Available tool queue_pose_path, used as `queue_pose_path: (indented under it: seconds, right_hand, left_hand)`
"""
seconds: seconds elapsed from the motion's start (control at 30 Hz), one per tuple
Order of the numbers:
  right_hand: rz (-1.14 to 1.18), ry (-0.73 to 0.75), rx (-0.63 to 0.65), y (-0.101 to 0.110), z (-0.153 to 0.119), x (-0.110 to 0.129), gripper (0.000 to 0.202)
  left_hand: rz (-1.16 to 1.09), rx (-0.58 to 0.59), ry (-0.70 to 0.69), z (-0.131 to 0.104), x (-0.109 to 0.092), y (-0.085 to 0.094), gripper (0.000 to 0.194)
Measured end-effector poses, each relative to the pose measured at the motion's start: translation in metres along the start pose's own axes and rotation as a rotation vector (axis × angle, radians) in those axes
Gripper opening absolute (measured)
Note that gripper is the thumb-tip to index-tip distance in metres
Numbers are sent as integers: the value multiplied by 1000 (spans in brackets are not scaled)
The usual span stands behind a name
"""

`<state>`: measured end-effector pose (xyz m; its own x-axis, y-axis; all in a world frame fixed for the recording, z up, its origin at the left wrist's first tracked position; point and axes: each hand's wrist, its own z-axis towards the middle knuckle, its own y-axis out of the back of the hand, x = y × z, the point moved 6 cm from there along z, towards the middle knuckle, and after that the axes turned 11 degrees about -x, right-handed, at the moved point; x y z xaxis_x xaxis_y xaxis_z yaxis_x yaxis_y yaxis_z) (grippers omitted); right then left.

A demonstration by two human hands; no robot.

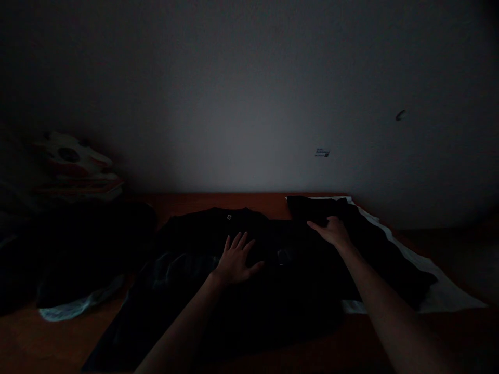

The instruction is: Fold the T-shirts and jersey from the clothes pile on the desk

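Note:
A black shirt (249, 317) lies spread on a reddish-brown surface (187, 200), its collar towards the wall and a small light label near the neckline. On the upper middle of the shirt my left hand (236, 261) rests with its fingers spread, holding nothing. Further right, my right hand (333, 232) is over dark cloth, at the place where the shirt's sleeve side meets another black garment (382, 254). Its thumb points left and stands apart; the other fingers are partly hidden, and the dim light hides whether they grip any fabric.
Beneath the right-hand garment is a white cloth or sheet (448, 296). A dark pile of cloth (97, 244) lies at the left, with a pale bluish item (74, 307) under it. Behind stands a cow-like plush toy (74, 156) on books. A grey wall (249, 104) closes the back.

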<state>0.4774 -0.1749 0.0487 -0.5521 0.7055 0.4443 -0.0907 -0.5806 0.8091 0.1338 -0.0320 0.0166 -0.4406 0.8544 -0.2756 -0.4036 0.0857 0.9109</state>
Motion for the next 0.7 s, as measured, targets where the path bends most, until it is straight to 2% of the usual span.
queue_pose_path:
  seconds: [0.07,0.1,0.2,0.3,0.47,0.6,0.7]
  right_hand:
    - [-111,96,-41,-2,6,22,70]
    - [-142,182,-17,-6,7,37,62]
    - [-148,449,161,-30,-1,83,47]
    - [-155,541,258,-51,-13,108,44]
    - [-202,545,279,-65,-20,111,24]
    - [-281,437,190,-53,-9,102,25]
    - [-306,398,104,-38,-7,101,29]
  left_hand:
    - [-4,7,2,0,0,1,86]
    - [-8,5,2,0,1,1,86]
    - [-32,-17,-3,0,3,1,85]
    - [-61,-36,-7,0,4,1,83]
    - [-95,-49,3,2,3,5,78]
    - [-57,-52,21,4,3,6,74]
    - [19,-67,92,3,5,6,76]
